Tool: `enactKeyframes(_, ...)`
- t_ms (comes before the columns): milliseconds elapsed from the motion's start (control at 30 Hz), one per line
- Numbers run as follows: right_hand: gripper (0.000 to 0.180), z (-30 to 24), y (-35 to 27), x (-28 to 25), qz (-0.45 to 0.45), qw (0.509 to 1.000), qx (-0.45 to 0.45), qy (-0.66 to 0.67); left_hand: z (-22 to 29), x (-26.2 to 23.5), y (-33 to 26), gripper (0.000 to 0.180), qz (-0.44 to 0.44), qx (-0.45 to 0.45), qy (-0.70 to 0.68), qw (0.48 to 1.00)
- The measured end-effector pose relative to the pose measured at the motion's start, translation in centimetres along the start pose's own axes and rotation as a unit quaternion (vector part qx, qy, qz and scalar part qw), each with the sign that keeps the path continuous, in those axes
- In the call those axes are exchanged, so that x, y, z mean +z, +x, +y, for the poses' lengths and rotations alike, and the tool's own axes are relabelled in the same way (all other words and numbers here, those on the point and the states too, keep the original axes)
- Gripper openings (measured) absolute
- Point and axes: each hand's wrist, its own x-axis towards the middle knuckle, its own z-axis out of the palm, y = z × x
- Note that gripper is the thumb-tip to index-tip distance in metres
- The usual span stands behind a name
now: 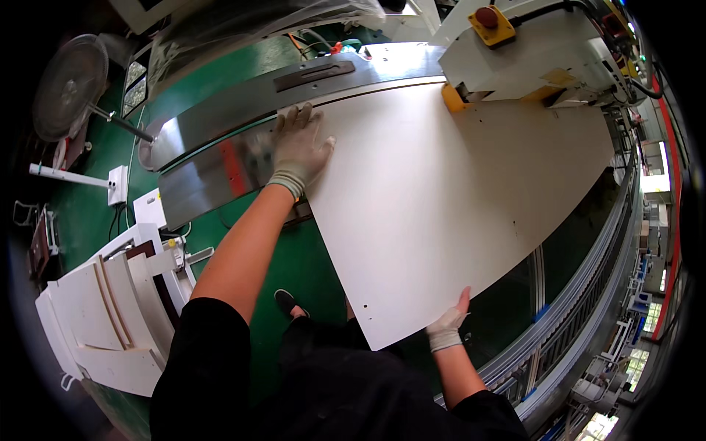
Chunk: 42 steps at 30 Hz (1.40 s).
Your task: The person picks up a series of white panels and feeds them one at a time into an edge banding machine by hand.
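Note:
A large white board with a few small drilled holes lies flat, its far edge along a metal fence and its right part reaching beneath a machine head. My left hand, in a pale thin glove with a striped cuff, rests at the board's far left corner. Its fingers stretch toward the fence and its thumb points right over the board. At the near edge, my right hand, also gloved, holds the board, thumb up at the rim. The fingers beneath the board are hidden.
A steel machine table with a red strip extends left of the board. Pale panels are stacked at lower left. A long metal roller conveyor curves along the right. A red button on a yellow box tops the machine.

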Motion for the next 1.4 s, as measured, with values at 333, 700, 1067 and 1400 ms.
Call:
enactKeyframes(333,0.066,3.0,-3.6,0.9,0.100,0.982,0.118,-0.113,2.3,0.9,4.3,0.065,0.022,0.100,0.046,0.994)
enactKeyframes(700,0.050,-6.3,3.1,0.4,0.242,0.967,0.017,-0.078,3.0,0.4,4.5,0.060,-0.021,0.074,0.063,0.995)
enactKeyframes(1067,0.039,-15.4,9.7,-4.0,0.219,0.970,-0.085,-0.060,4.5,-0.7,4.8,0.057,-0.013,0.081,0.056,0.995)
enactKeyframes(1400,0.031,-20.8,15.0,-6.3,0.187,0.964,-0.181,0.056,4.0,0.2,4.9,0.052,0.020,0.073,0.033,0.997)
